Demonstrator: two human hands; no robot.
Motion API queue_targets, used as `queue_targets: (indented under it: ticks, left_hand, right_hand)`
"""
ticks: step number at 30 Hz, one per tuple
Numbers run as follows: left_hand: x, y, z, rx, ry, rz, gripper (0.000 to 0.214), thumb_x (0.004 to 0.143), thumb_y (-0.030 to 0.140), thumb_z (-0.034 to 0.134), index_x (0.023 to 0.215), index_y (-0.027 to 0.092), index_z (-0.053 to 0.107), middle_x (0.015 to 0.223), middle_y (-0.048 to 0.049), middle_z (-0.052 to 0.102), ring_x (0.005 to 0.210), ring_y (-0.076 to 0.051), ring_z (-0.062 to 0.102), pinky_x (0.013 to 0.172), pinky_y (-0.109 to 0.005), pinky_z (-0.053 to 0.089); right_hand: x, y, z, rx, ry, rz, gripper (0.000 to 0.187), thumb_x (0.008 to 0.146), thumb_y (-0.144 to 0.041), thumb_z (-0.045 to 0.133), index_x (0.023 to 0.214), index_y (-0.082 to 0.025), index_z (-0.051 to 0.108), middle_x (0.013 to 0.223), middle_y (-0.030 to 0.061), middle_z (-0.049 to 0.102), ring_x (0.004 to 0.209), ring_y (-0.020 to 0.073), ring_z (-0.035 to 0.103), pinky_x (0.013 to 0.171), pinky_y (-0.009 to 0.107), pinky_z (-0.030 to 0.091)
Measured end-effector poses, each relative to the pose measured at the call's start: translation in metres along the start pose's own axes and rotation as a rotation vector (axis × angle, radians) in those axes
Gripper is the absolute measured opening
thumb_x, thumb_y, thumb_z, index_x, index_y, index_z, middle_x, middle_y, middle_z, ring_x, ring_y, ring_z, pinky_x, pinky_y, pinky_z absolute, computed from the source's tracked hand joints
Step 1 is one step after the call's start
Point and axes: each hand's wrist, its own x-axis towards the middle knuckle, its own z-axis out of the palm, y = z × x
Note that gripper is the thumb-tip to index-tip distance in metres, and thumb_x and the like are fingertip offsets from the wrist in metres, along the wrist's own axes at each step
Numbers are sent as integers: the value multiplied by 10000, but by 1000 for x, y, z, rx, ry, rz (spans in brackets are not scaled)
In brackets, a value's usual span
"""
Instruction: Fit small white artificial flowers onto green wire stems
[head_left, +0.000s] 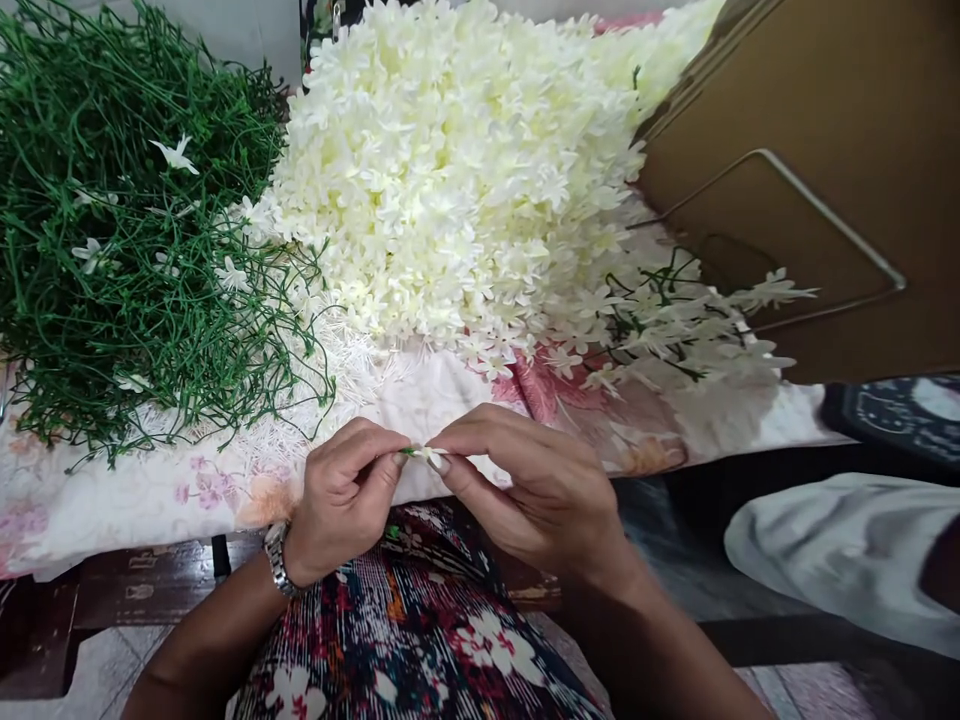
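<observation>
Close to the table's front edge, my two hands meet fingertip to fingertip. My left hand [349,490] pinches a short bit of green artificial stem [407,452] between thumb and forefinger. In the pinch of my right hand [536,490] is a small white artificial flower [427,453], mostly covered by the fingers. Stem and flower touch or nearly touch; whether they are joined I cannot tell. Beyond my hands lies a big heap of creamy white artificial flowers [465,180]. Left of it is a tangled pile of green plastic stems [150,280] with a few white flowers on top.
A floral cloth [187,500] covers the table. Flowers on green stems [667,320] lie at the right, against a large brown cardboard piece [825,130] with a bent metal wire [832,220]. A white cloth-covered shape [840,550] is at the lower right.
</observation>
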Motion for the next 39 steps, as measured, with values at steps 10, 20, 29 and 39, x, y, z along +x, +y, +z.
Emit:
queue_targets:
  ticks: [10, 20, 29, 39]
  left_hand:
    - [-2, -5, -2, 231, -79, 149, 194, 732, 46, 460, 863, 134, 571, 699, -26, 540, 627, -103, 498, 542, -234, 421]
    - [1, -17, 3, 202, -109, 83, 173, 729, 61, 417, 758, 146, 565, 570, 12, 466, 536, -91, 429, 487, -228, 351]
    - [-1, -23, 6, 173, -83, 73, 169, 716, 47, 421, 747, 144, 555, 568, 17, 456, 534, -87, 424, 490, -230, 340]
    - [-1, -24, 6, 87, -79, 64, 157, 728, 38, 449, 764, 130, 570, 599, 5, 496, 558, -82, 455, 509, -222, 368]
  right_hand:
    - [0, 0, 0, -251, -100, -79, 77, 747, -96, 479, 768, -154, 524, 646, 29, 550, 637, 120, 492, 574, 253, 407]
    - [-3, 13, 12, -225, -95, -87, 89, 761, -98, 447, 780, -169, 498, 639, 25, 542, 635, 123, 497, 569, 253, 423]
    - [-3, 21, 19, -164, -78, -51, 74, 756, -97, 463, 758, -148, 517, 627, 30, 539, 613, 111, 488, 549, 243, 408]
    - [-4, 22, 13, 38, -176, 91, 79, 758, -108, 501, 796, -163, 543, 663, 5, 567, 615, 76, 515, 552, 198, 418]
